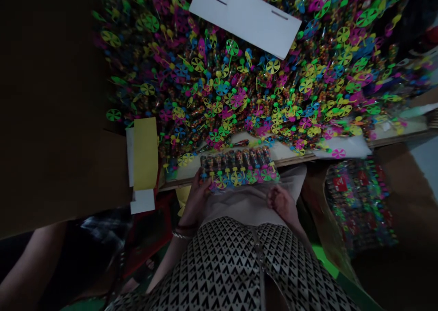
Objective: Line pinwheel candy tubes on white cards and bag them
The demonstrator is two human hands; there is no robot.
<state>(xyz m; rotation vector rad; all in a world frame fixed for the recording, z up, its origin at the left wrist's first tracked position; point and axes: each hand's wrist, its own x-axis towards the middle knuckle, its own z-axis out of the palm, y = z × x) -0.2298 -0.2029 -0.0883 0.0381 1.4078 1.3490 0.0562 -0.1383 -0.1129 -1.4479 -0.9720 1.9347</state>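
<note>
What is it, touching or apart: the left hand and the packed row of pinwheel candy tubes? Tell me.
Touching. The head view plainly shows the left hand pressed against the near left end of the packed row of pinwheel candy tubes.

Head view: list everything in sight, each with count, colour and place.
Heap of pinwheel candy tubes: many, multicoloured, spread across the table ahead.
White card: one, white, on the heap's far side.
Yellow sheet: one, yellow, left of the heap.
White paper: at least two pieces, white, beside and below the yellow sheet.
Packed bundles: many, multicoloured with red labels, low on the right.
Row of candy tubes: one, multicoloured, at the table's near edge.
Cream cloth: one, cream, across the lap.
Patterned top: one, black and cream, on the torso.
Bracelet: one, silver, on the left wrist.
Left hand: touching the row's left end.
Right hand: on the cloth, just below the row's right end.
</note>
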